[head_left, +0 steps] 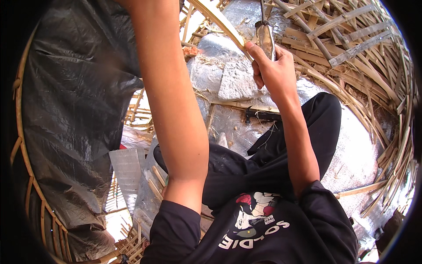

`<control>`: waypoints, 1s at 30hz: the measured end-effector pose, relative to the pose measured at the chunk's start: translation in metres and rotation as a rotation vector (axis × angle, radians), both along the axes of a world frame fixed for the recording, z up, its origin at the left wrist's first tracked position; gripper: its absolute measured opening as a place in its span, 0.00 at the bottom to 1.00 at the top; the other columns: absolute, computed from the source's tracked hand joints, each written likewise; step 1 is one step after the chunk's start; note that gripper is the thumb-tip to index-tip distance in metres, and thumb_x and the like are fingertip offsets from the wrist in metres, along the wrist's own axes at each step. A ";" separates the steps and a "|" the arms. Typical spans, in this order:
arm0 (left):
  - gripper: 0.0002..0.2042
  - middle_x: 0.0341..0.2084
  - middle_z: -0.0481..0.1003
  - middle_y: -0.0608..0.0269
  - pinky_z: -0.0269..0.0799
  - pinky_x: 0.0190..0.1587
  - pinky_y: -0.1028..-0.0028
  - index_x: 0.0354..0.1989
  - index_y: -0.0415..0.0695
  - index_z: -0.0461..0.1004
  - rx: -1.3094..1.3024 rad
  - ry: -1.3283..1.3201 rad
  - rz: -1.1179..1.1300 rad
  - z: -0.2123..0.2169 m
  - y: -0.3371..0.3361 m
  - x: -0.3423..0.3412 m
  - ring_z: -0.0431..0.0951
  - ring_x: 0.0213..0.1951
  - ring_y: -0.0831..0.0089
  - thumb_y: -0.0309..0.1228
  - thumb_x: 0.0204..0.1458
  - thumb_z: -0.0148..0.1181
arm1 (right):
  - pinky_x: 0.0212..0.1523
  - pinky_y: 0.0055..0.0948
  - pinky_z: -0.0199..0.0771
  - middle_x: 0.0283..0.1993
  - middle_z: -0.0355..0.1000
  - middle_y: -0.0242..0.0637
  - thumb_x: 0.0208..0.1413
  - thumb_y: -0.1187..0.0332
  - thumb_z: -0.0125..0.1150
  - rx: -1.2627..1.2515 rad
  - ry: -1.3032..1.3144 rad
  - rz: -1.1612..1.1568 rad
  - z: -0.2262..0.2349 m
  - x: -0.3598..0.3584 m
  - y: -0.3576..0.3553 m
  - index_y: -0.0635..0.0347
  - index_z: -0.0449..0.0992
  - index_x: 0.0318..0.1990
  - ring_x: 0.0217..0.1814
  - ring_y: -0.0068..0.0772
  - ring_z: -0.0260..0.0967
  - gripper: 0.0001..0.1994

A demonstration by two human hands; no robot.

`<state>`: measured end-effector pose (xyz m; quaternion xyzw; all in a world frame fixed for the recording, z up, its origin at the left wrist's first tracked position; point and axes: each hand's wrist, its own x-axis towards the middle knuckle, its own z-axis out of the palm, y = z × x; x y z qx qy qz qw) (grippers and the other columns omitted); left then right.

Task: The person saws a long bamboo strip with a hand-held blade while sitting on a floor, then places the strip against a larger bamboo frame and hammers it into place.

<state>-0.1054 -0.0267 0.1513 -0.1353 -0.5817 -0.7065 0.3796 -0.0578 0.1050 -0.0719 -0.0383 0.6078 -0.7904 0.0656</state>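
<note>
My left forearm (169, 97) stretches up to the top edge, and the hand at its end lies outside the picture. In the upper middle, my right hand (277, 70) is closed around a tool with a shiny tan handle (264, 37) and a dark band; a thin dark shaft or blade runs up from it, partly cut off. A long pale bamboo strip (222, 23) slants down from the top edge to the right thumb, which presses against its lower end. The fingers' far side is hidden.
Split bamboo strips (369, 75) are heaped along the right. A flat grey stone slab (239, 81) lies below my right hand, with a black hammer-like tool (261, 115) nearer my crossed legs. Black plastic sheeting (74, 110) hangs at left beside a grey board (126, 174).
</note>
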 end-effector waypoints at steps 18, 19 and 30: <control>0.26 0.09 0.51 0.72 0.44 0.12 0.76 0.17 0.52 0.51 -0.133 0.303 0.224 -0.021 0.038 0.017 0.50 0.09 0.80 0.48 0.70 0.36 | 0.14 0.23 0.60 0.17 0.64 0.28 0.59 0.62 0.67 -0.138 -0.067 0.064 -0.002 0.003 0.000 0.59 0.70 0.25 0.13 0.18 0.60 0.16; 0.26 0.09 0.51 0.72 0.44 0.12 0.76 0.17 0.52 0.51 -0.114 0.291 0.193 -0.020 0.035 0.018 0.50 0.09 0.80 0.48 0.70 0.36 | 0.14 0.23 0.60 0.18 0.64 0.28 0.59 0.63 0.67 -0.180 -0.067 0.084 -0.003 0.002 -0.001 0.59 0.70 0.25 0.13 0.18 0.60 0.15; 0.27 0.10 0.51 0.73 0.45 0.11 0.76 0.17 0.52 0.52 -0.049 0.241 0.173 -0.017 0.047 -0.003 0.49 0.09 0.80 0.51 0.69 0.38 | 0.13 0.24 0.58 0.15 0.65 0.28 0.59 0.65 0.64 -0.093 -0.109 0.112 -0.030 -0.002 0.018 0.60 0.69 0.25 0.11 0.18 0.59 0.14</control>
